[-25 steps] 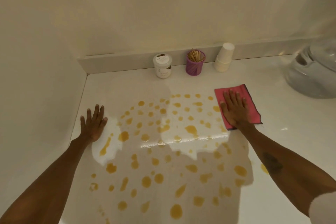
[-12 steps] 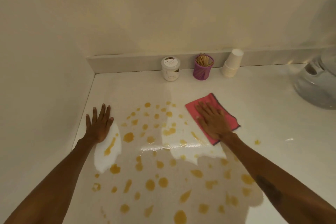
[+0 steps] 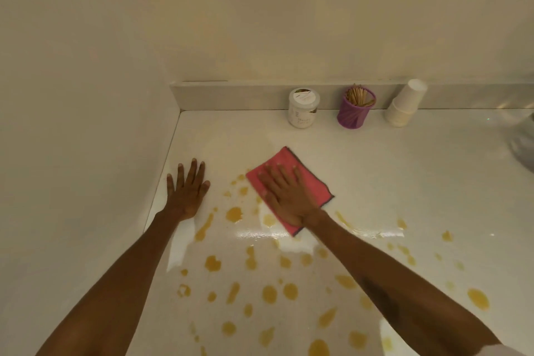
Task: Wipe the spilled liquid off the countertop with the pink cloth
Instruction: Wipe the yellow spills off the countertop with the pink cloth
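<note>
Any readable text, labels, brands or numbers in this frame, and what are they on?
White jar: two lines of print on its side label and a mark on the lid, all too blurred to read.
Purple holder, stacked paper cups, pink cloth, countertop: no text visible.

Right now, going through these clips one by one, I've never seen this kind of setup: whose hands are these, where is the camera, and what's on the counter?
There is no machine. A person wears one camera on the head, looking down at their own bare hands. The right hand presses flat on a pink cloth lying on a white countertop. The left hand rests flat, holding nothing. Yellow spilled drops dot the near counter. At the back stand a white jar, a purple cup of sticks and stacked paper cups.
</note>
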`<state>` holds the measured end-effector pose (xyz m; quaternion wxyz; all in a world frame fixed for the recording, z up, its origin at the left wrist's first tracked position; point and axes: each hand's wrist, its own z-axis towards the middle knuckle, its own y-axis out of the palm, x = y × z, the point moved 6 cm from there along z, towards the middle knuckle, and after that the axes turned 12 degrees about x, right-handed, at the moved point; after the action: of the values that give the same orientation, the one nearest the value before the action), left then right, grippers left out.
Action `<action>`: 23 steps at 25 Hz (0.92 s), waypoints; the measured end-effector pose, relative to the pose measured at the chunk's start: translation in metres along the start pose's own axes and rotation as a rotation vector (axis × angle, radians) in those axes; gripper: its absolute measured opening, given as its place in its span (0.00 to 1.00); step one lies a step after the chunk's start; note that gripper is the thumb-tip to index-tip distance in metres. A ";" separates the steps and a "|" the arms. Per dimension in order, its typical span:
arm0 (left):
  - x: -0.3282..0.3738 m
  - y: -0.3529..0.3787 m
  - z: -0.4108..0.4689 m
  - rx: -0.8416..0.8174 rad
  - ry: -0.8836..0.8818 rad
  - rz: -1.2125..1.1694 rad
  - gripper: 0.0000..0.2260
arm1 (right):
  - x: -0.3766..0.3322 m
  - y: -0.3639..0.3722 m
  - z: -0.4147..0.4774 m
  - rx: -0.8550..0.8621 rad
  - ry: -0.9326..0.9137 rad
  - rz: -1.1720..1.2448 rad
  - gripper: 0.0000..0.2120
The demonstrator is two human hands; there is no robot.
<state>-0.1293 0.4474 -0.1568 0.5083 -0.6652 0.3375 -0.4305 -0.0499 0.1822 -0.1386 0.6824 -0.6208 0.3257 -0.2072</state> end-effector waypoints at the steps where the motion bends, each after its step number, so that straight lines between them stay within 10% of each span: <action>1: 0.001 -0.001 0.000 -0.003 -0.001 0.003 0.27 | 0.001 0.003 -0.021 -0.001 -0.058 -0.008 0.29; 9: 0.000 -0.001 0.003 -0.017 -0.004 -0.012 0.27 | 0.064 -0.013 0.026 0.128 0.338 -0.044 0.31; 18: 0.000 -0.004 0.002 -0.019 -0.004 -0.035 0.27 | -0.053 0.024 -0.018 0.017 -0.277 -0.005 0.27; 23: 0.000 0.000 0.002 0.004 -0.003 -0.003 0.27 | 0.030 0.006 -0.001 0.070 -0.068 -0.026 0.27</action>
<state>-0.1276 0.4487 -0.1570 0.5095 -0.6653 0.3350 -0.4308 -0.0305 0.1623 -0.1503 0.7118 -0.6072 0.2868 -0.2059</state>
